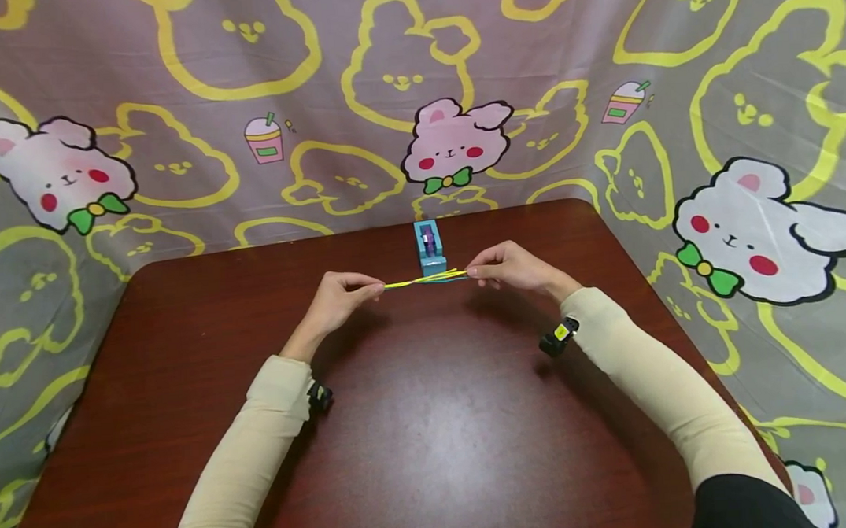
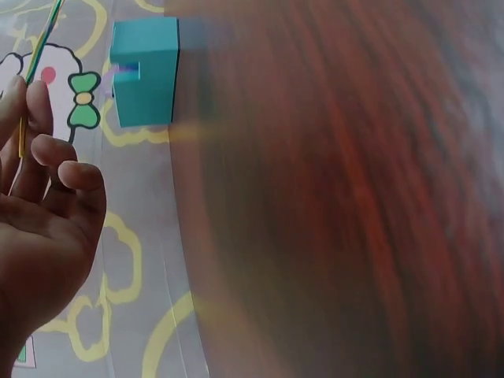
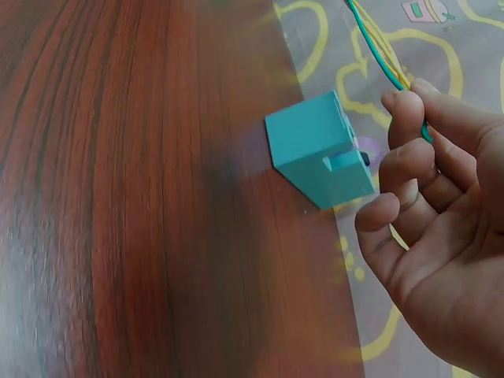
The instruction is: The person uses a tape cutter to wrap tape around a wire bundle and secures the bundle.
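A thin bundle of yellow and green wires point(image 1: 431, 279) is stretched level between the two hands over the far part of the table. The left hand point(image 1: 336, 303) pinches its left end between thumb and fingertips. At the other end, the right hand point(image 1: 514, 268) pinches the strands, its remaining fingers loosely bent. Toward the right, the yellow and green strands point(image 3: 378, 47) spread slightly apart. Just behind the bundle stands a blue tape dispenser point(image 1: 433, 261) with a purple core; its blue side point(image 2: 153, 87) shows in the left wrist view.
The dark brown wooden table point(image 1: 430, 421) has a glossy top. A curtain point(image 1: 357, 54) printed with cartoon bears and rabbits hangs around its back and sides. Black wrist cameras sit at the left cuff point(image 1: 281, 388) and the right cuff point(image 1: 595, 319).
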A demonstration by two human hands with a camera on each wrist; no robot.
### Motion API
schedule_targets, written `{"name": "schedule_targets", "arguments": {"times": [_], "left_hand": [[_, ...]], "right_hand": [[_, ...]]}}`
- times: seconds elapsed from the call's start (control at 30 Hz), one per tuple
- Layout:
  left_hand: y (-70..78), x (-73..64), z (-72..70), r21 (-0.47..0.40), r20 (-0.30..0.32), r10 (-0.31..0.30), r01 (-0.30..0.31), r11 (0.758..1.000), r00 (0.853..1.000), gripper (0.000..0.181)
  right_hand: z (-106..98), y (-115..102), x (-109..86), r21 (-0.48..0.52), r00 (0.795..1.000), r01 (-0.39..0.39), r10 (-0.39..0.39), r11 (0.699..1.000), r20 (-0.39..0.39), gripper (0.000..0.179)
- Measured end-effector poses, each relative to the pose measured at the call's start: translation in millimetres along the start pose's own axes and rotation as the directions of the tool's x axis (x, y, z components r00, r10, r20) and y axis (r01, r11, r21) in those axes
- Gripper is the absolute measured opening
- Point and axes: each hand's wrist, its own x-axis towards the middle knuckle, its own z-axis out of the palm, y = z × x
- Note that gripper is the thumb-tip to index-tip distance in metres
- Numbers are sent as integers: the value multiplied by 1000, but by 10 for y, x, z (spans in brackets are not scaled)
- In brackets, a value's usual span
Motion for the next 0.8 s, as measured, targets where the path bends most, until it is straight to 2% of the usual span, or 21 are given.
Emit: {"name": "schedule_targets", "arguments": {"times": [0.2, 0.3, 0.5, 0.67, 0.8], "left_hand": [[-67, -33, -152, -44, -37, -53, 51, 998, 998, 21], [-164, -36, -235, -57, -57, -75, 72, 996, 996, 22], [-448, -28, -415, -83, -125, -85, 75, 994, 989, 23], [-521, -66, -544, -159, -196, -88, 57, 986, 977, 20], [-558, -98, -643, -242, -242, -103, 43, 969, 965, 14]], "right_hand": [[127, -39, 123, 2, 999, 33, -33, 999, -36, 26], [208, -76, 185, 12, 998, 46, -45, 999, -53, 28], [378, -184, 310, 49, 995, 75, -71, 996, -73, 29], [517, -293, 424, 72, 991, 88, -81, 994, -102, 22], [643, -387, 526, 54, 987, 99, -91, 994, -132, 18]]}}
